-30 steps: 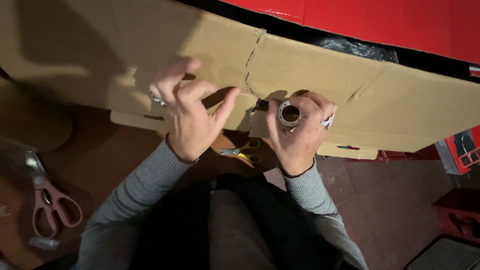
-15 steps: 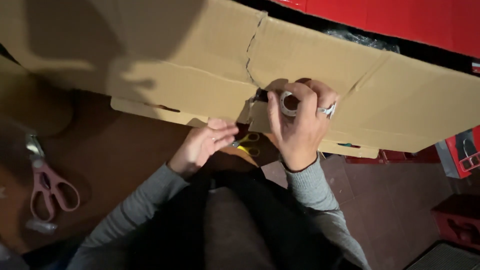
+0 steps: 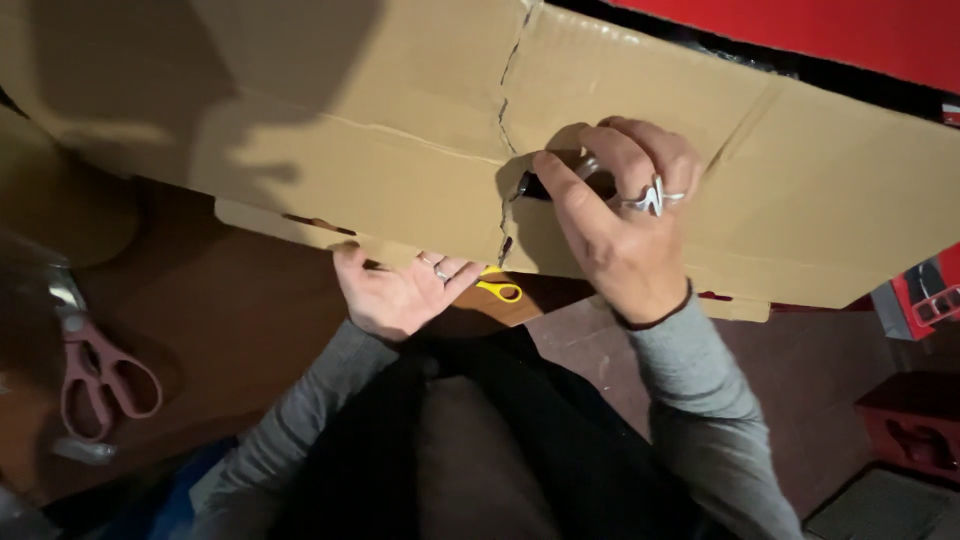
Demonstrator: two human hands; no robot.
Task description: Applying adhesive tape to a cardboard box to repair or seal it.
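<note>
Right hand: the right hand [image 3: 625,235] sits right of the frame's centre, fingers curled around a roll of tape [image 3: 560,178] and pressing it against the cardboard; thumb stretched toward the roll, rings on two fingers.
Left hand: the left hand [image 3: 400,290] lies just below centre, palm up, fingers loosely spread, fingertips tucked under the lower edge of the cardboard flap.
Roll of tape: dark, mostly hidden by the fingers, lying right beside the torn seam, a little above the frame's centre.
Cardboard box [image 3: 330,150]: large, brown, flattened, spanning the upper half of the frame from left to right; a jagged tear [image 3: 503,110] runs down it from the top edge to the lower flap, between the two hands.
Yellow-handled scissors [image 3: 500,290]: only one handle loop shows, poking out from under the cardboard's lower edge, just right of the left hand's fingers.
Pink-handled scissors [image 3: 95,375]: at the left edge, well apart from both hands, on a brown surface.
Red crates [image 3: 915,430]: lower right corner, on the floor.
Sleeves: grey, both arms entering from the bottom of the frame.
</note>
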